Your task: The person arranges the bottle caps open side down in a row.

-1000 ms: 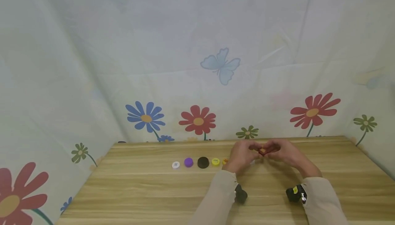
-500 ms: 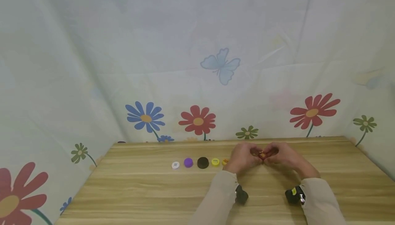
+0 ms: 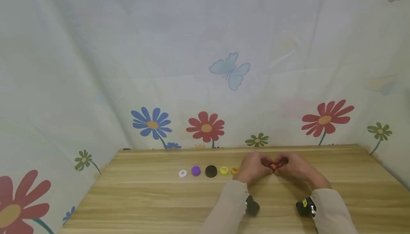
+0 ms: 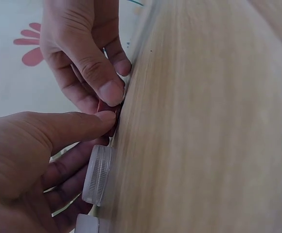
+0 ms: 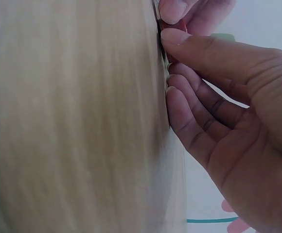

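Over the right part of the table, my left hand point(image 3: 254, 169) and right hand point(image 3: 294, 168) meet, thumbs and fingers pinching a small red cap point(image 3: 273, 167) with an orange top from opposite sides. In the left wrist view the red cap point(image 4: 103, 106) shows just above the tabletop between both thumbs, mostly covered. A clear ridged cap point(image 4: 98, 174) stands beside my left fingers. The right wrist view shows a sliver of the red cap point(image 5: 179, 25) past my right thumb; the other right fingertips rest at the table surface.
To the left of my hands runs a row of caps: white point(image 3: 182, 173), purple point(image 3: 196, 171), black point(image 3: 211, 171), yellow point(image 3: 224, 170) and yellow-orange point(image 3: 235, 170). The wooden table point(image 3: 153, 202) ends at a flowered cloth backdrop point(image 3: 166, 66).
Both hands have come down a little toward the table with the red cap between them. The row of caps has stayed in place; the head view has tilted slightly.
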`<act>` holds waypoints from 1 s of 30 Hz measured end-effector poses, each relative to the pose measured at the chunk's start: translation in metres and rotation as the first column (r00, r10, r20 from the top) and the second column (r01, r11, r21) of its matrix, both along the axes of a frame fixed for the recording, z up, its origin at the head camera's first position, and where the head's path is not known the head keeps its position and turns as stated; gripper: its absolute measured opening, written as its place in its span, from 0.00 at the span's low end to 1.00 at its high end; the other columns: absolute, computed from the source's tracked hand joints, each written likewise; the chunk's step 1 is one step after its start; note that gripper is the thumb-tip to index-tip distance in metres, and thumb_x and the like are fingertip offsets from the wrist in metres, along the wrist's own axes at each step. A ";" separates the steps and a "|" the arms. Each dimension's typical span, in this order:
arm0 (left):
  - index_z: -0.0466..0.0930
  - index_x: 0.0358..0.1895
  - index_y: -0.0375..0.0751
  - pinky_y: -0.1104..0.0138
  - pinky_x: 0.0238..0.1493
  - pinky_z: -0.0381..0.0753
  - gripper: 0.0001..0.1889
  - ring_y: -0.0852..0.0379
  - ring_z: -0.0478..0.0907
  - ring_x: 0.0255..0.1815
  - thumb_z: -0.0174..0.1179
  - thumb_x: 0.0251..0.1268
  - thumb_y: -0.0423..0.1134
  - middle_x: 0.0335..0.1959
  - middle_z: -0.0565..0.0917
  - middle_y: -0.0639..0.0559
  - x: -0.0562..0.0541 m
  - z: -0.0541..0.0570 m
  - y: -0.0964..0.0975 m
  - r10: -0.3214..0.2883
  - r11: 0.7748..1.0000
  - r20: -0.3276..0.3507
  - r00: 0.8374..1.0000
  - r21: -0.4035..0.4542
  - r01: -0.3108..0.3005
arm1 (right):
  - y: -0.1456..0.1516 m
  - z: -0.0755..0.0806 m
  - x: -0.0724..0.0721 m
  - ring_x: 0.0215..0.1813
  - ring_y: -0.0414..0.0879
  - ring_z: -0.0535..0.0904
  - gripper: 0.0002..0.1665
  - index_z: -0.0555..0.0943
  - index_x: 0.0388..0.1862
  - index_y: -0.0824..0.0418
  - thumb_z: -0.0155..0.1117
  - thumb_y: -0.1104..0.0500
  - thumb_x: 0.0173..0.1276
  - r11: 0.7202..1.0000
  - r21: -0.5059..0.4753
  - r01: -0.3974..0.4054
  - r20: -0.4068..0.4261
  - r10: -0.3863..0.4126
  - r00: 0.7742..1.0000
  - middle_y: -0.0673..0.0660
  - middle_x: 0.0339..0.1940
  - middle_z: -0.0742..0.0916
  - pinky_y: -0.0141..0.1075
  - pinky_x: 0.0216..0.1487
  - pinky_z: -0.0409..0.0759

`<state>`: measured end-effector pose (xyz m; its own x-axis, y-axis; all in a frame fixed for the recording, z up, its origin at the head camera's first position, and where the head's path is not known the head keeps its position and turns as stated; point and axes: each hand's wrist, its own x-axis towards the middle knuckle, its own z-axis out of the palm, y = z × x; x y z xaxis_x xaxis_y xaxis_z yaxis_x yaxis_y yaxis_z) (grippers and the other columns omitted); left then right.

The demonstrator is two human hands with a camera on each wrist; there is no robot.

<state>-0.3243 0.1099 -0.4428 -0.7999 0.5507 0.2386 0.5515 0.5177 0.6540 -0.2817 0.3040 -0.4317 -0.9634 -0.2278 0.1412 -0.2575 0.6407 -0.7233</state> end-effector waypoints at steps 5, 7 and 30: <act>0.94 0.42 0.46 0.78 0.45 0.76 0.09 0.75 0.81 0.36 0.79 0.58 0.33 0.33 0.91 0.64 0.000 -0.002 0.001 0.016 1.000 -0.001 1.000 0.000 -0.016 | 0.000 -0.002 -0.001 0.41 0.49 0.85 0.12 0.85 0.42 0.68 0.79 0.71 0.62 1.000 0.008 0.023 0.018 -0.023 1.000 0.54 0.37 0.88 0.40 0.45 0.84; 0.94 0.42 0.46 0.78 0.45 0.76 0.10 0.75 0.81 0.37 0.79 0.58 0.33 0.33 0.91 0.64 0.000 -0.003 0.001 0.021 1.000 0.003 1.000 0.003 -0.021 | 0.001 -0.002 -0.002 0.41 0.49 0.85 0.12 0.85 0.42 0.68 0.79 0.71 0.62 0.999 0.015 0.030 0.022 -0.030 0.999 0.54 0.36 0.88 0.40 0.46 0.84; 0.84 0.66 0.38 0.63 0.64 0.79 0.27 0.53 0.82 0.63 0.69 0.72 0.52 0.61 0.87 0.49 -0.004 0.016 -0.039 0.067 0.998 -0.026 0.997 0.018 -0.067 | -0.009 0.017 0.010 0.56 0.62 0.84 0.25 0.82 0.59 0.73 0.68 0.52 0.78 0.991 0.072 0.109 -0.026 -0.107 0.994 0.65 0.53 0.88 0.60 0.58 0.82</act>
<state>-0.3279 0.0704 -0.4271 -0.8281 0.4920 0.2686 0.5331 0.5431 0.6487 -0.2712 0.2949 -0.4151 -0.9798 -0.1330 0.1496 -0.1993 0.7168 -0.6682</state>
